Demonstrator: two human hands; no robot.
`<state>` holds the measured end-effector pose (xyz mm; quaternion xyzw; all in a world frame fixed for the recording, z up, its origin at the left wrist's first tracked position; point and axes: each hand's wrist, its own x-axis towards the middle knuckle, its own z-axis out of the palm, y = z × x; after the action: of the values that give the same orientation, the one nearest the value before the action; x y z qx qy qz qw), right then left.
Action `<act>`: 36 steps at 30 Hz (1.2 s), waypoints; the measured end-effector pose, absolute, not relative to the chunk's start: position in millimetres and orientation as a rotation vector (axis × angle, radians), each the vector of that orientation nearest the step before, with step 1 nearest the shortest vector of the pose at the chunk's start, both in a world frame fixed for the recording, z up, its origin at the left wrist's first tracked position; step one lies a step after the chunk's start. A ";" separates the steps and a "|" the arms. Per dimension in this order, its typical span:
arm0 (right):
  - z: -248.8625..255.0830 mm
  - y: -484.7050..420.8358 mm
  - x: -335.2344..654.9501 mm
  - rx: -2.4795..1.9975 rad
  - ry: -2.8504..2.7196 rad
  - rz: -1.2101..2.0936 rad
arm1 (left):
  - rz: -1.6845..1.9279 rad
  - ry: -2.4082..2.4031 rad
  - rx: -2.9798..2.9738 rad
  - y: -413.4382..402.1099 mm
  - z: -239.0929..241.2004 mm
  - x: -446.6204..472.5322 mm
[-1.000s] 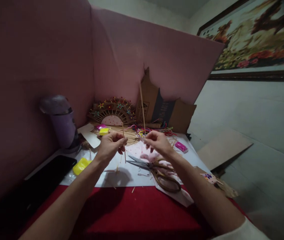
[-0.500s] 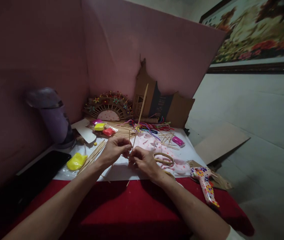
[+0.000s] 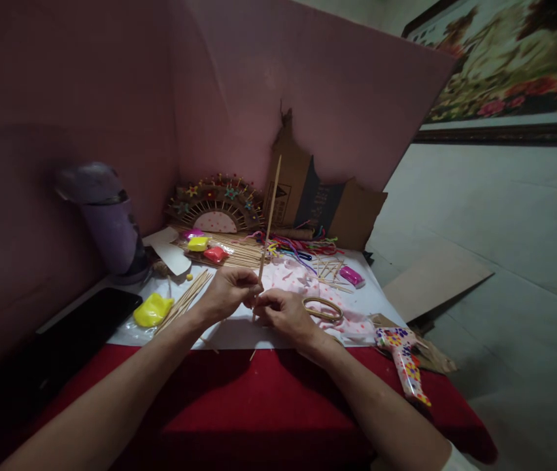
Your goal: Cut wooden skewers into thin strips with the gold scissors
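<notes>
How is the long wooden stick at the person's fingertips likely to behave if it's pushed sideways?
The long wooden stick is probably fairly stiff, since it rises straight above the left hand and right hand without visible sag. Being so thin, it is likely light and might snap if bent hard.

The left arm and right arm reach forward, converging until the left hand and right hand sit close together, each curled into a fingertip pinch.
</notes>
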<state>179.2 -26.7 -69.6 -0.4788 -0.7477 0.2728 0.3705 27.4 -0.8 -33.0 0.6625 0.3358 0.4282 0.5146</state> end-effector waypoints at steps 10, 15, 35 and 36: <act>-73.6 -23.8 170.6 -1.141 -1.987 0.539 | 1.165 0.785 1.550 -3.0 -31.6 30.5; -71.9 -27.7 166.9 -1.180 -1.970 0.485 | 1.300 0.707 1.470 -8.3 -20.9 32.5; -31.1 -48.9 201.4 -1.396 -2.208 0.145 | 1.324 0.688 1.548 -9.8 -16.6 29.7; -25.5 -54.5 211.9 -1.437 -2.268 0.080 | 1.325 0.703 1.568 -9.8 -16.8 29.3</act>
<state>211.9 -54.5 -25.5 -0.5212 -0.8225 0.0291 0.2256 29.3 -9.8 -16.8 0.6391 0.2864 0.5399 0.4670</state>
